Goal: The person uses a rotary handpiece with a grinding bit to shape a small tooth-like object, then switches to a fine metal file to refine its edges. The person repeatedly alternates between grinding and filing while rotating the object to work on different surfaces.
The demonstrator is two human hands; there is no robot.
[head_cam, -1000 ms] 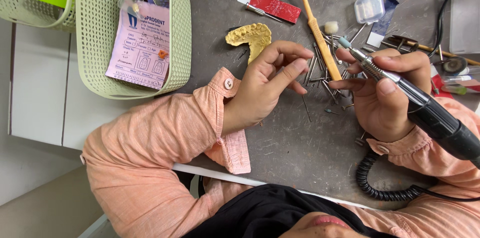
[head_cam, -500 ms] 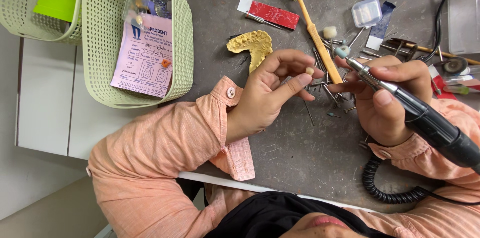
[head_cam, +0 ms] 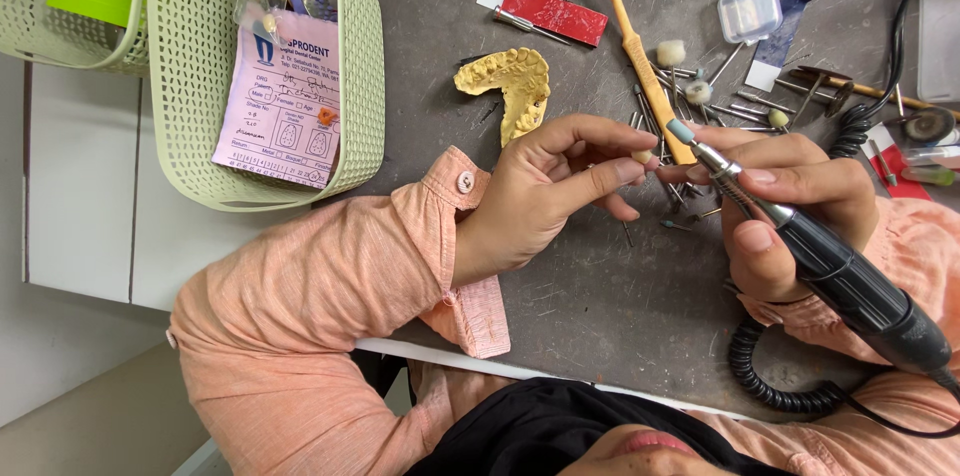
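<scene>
Head view: two hands at a grey worktop (head_cam: 600, 306), a small piece pinched beside a rotary tool tip.

Left hand (head_cam: 545, 191) pinches a tiny cream tooth-shaped piece (head_cam: 643, 156) betw. thumb and fingertips, grip narrow and closed on it. Right hand (head_cam: 790, 206) is wrapped pen-style round a black-and-silver rotary handpiece (head_cam: 800, 236); its small grey tip sits just beside the piece, contact can't be told. Landmark = yellow plaster dental cast (head_cam: 510, 86): both hands lie just below and right of it; red-and-white flat strip (head_cam: 545, 11) above it; long yellow toothbrush (head_cam: 635, 46) to its right, running down toward the fingertips; loose metal burs (head_cam: 740, 101) further right; pale green perforated basket (head_cam: 265, 66) w/ a pink paper slip (head_cam: 275, 106) well left. Black coiled cord (head_cam: 770, 376) lies lower right.
</scene>
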